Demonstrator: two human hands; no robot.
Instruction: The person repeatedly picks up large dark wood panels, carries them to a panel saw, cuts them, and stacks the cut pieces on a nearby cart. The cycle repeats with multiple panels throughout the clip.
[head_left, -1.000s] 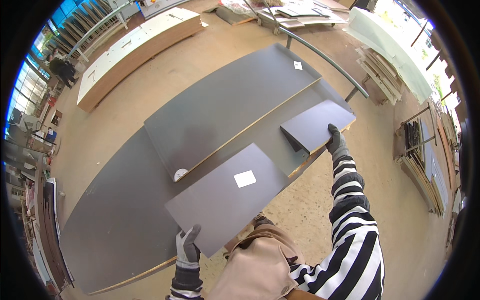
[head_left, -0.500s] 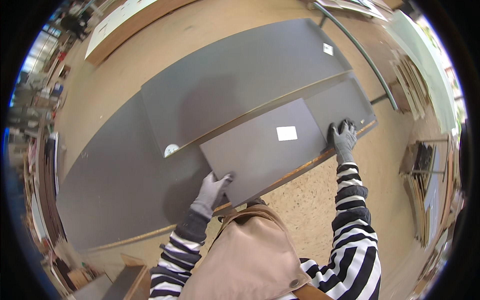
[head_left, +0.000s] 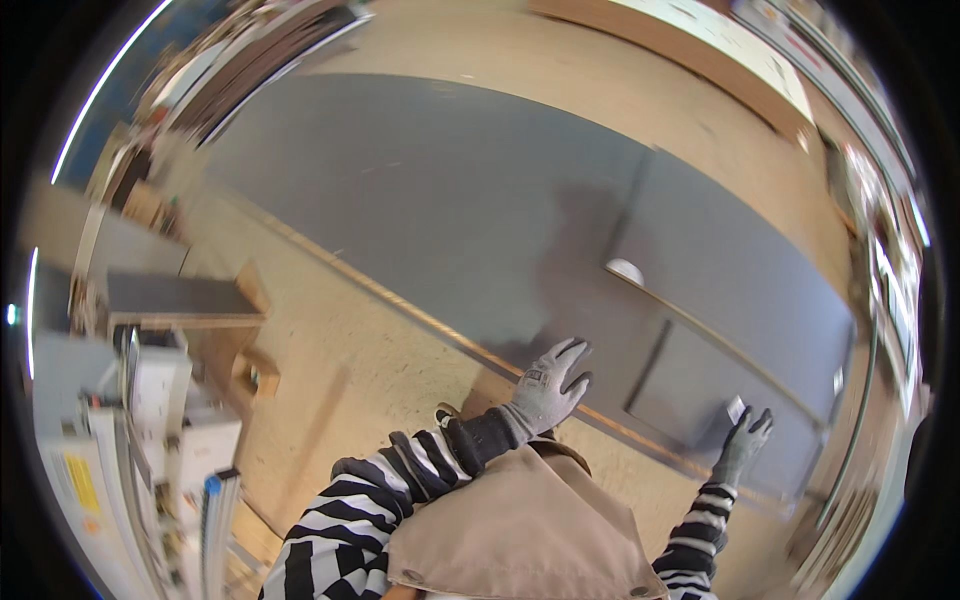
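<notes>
A large dark grey board (head_left: 430, 200) stretches across the view, with a light brown strip along its near edge. A second grey board (head_left: 740, 275) lies on its right part, bearing a half-round white sticker (head_left: 625, 271) at one corner. Nearer me lies a small grey panel (head_left: 685, 385) with a white label (head_left: 736, 408). My left hand (head_left: 550, 388), in a grey glove, is open over the large board's near edge, fingers apart, holding nothing. My gloved right hand (head_left: 741, 447) has its fingers spread at the small panel, beside the label; whether it touches is unclear.
To the left stand a low dark-topped bench (head_left: 185, 295) and white equipment (head_left: 160, 400). A long white-topped piece (head_left: 700, 45) lies beyond the boards. Stacked sheets (head_left: 270, 60) stand at the far left, and a green metal bar (head_left: 858, 400) runs along the right.
The view has swung to the left, so the boards appear further right. My left hand has come off the small panel's left end. My right hand now appears by the label.
</notes>
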